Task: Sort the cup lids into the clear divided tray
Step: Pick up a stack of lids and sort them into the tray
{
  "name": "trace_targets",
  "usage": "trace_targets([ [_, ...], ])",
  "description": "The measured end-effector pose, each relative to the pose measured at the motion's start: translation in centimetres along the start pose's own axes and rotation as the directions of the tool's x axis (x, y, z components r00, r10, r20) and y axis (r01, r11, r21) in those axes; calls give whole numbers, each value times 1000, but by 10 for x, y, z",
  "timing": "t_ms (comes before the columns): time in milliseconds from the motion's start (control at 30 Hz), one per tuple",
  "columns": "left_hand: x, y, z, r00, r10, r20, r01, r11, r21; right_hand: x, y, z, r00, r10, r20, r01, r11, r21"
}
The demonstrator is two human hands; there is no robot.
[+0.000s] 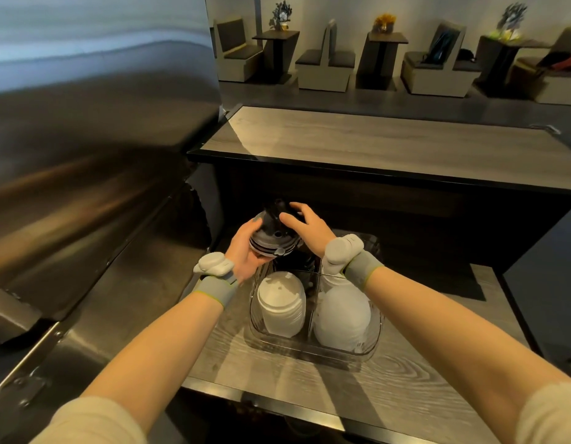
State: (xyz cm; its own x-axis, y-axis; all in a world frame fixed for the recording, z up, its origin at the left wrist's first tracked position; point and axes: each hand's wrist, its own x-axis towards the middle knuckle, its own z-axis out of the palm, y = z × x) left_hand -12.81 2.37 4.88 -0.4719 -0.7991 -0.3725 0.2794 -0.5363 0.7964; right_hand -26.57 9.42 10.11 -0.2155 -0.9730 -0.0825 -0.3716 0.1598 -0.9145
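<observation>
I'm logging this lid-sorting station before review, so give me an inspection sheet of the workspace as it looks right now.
Surface: grey wood-grain counter, bare near the front edge.
Job's things: clear divided tray holds two white lid stacks, one in the near left compartment, one in the near right; a stack of black lids is held above the tray's far end.
Clutter: nothing seen.
Hands: left hand cups the black stack from below and the side; right hand rests fingers on its top. Both wrists carry grey bands with white sensor units.
Cables: nothing seen.
Surroundings: steel appliance on the left, raised counter behind, booth seating beyond.
</observation>
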Motion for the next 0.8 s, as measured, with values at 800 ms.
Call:
trace_targets([
  [800, 12, 25, -10, 995, -14, -97, 17, 999, 34, 25, 37, -8, 991, -84, -102, 28, 888, -458],
])
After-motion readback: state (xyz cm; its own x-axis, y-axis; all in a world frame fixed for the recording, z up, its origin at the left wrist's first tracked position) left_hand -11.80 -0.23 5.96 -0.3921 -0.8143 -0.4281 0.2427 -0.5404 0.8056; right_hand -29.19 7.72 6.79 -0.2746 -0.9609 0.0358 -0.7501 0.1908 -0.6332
